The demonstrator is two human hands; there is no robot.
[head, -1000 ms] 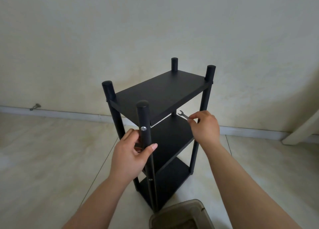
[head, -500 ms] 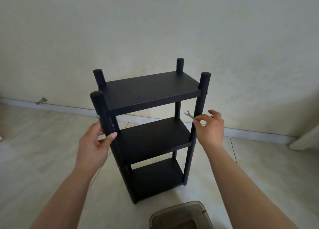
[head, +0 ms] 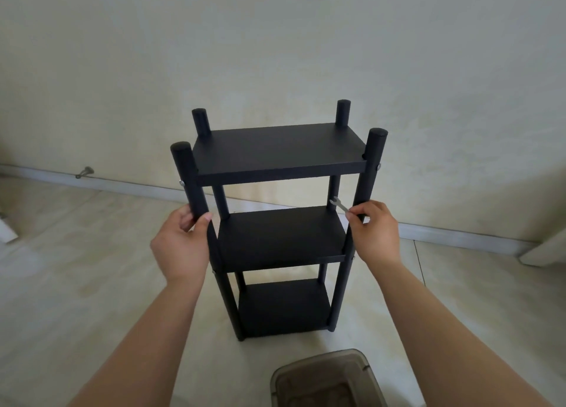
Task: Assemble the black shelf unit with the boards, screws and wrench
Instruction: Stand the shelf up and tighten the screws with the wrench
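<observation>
The black shelf unit point(head: 280, 152) stands upright on the floor, three boards between four round posts, its long front side facing me. My left hand point(head: 180, 247) grips the front left post just below the top board. My right hand point(head: 375, 235) pinches a small silver wrench point(head: 338, 206) and sits against the front right post at the height of the middle board. Silver screw heads show on the outer sides of the front posts, at the top board point(head: 379, 166) and at the middle board point(head: 353, 257).
A translucent grey plastic box point(head: 327, 379) sits on the tiled floor right in front of me, below the shelf. A wall with a white skirting board point(head: 459, 235) runs close behind the unit. A small metal piece point(head: 85, 172) lies by the skirting at the left.
The shelf unit has turned from corner-on to front-on. My left hand stayed on its post as that post swung left. My right hand moved to the front right post with the wrench.
</observation>
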